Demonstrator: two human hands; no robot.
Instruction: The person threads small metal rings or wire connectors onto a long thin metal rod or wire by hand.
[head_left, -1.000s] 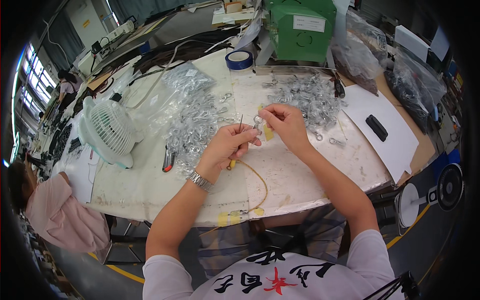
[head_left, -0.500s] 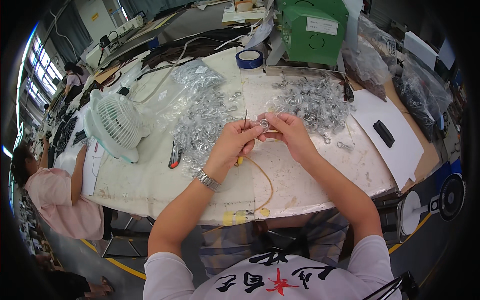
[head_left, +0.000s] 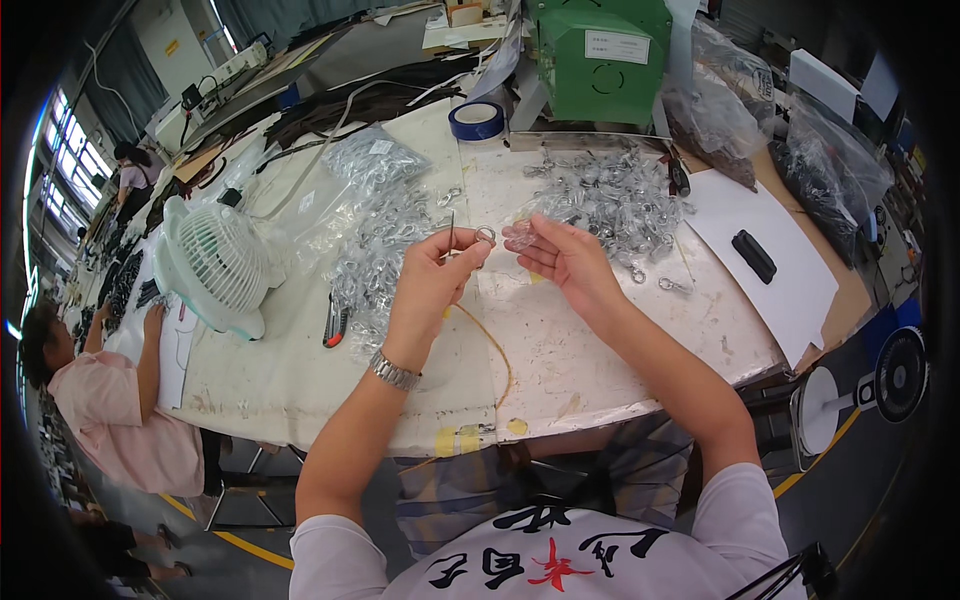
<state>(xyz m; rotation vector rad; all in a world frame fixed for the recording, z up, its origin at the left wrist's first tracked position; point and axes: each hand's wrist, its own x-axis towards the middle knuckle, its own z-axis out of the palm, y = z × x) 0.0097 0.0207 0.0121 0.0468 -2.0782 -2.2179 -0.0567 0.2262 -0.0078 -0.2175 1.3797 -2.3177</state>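
Observation:
My left hand (head_left: 432, 277), with a metal-banded watch (head_left: 395, 371) on its wrist, pinches a shiny metal ring (head_left: 485, 236) between thumb and forefinger. A thin dark pointed tool (head_left: 451, 226) sticks up from the same hand; most of it is hidden by the palm. Below that hand, a yellow-brown cord (head_left: 497, 350) curves down to the table's front edge. A small gap to the right, my right hand (head_left: 568, 262) grips a crumpled piece of clear plastic film (head_left: 519, 236). Heaps of metal clasps in clear wrapping lie behind on the left (head_left: 375, 250) and right (head_left: 610, 205).
A red-and-black cutter (head_left: 335, 325) lies by the left heap, near a white-green fan (head_left: 215, 265). Behind stand a blue tape roll (head_left: 476, 122) and a green machine (head_left: 603, 80). White paper (head_left: 725, 215) bears a black object (head_left: 753, 257). A co-worker (head_left: 120, 400) sits left.
My hands, together half a second ago, have come apart. The metal ring is in the left hand and the clear film in the right. The whole view has shifted slightly.

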